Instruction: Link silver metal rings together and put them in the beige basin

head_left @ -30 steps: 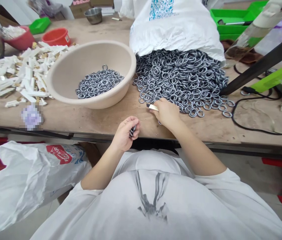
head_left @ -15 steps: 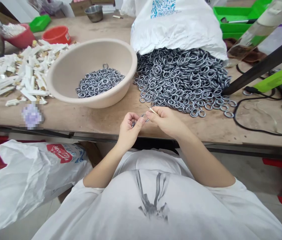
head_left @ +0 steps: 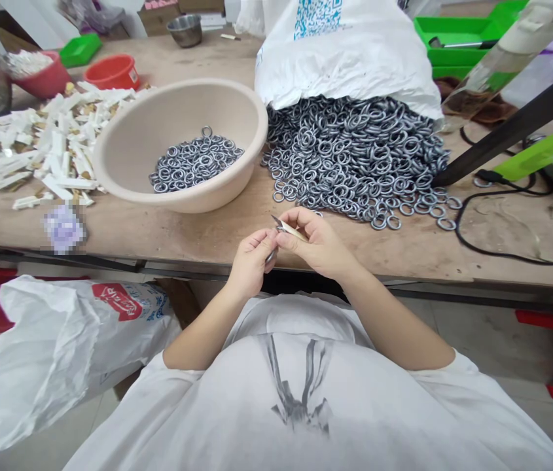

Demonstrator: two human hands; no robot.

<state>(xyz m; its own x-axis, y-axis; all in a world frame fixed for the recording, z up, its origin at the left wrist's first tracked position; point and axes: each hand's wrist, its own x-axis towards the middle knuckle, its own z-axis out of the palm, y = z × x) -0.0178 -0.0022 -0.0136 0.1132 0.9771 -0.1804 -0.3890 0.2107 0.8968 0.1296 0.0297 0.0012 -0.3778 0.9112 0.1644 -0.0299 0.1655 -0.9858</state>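
Note:
My left hand [head_left: 249, 261] is closed at the table's front edge, its thumb and fingers pinching grey rings [head_left: 271, 256] that are mostly hidden. Against its fingertips, my right hand [head_left: 328, 247] grips a small knife [head_left: 292, 231] with a pale handle; the short dark blade points up and left. Just beyond the hands lies a big heap of loose grey rings [head_left: 355, 157], spilling from a white sack [head_left: 349, 65]. To the left of the heap, a beige basin [head_left: 131, 137] holds many more of the same rings.
White and tan offcuts [head_left: 60, 144] cover the table's left side. Behind them stand a red bowl [head_left: 112, 73] and a green tray [head_left: 80, 50]. A dark post [head_left: 512, 131] and a black cable [head_left: 502, 257] are on the right. A white bag [head_left: 60, 347] hangs below the table edge.
My right hand has shifted left with the knife, closing up to the left fingertips. The ring that showed between the hands is now mostly covered.

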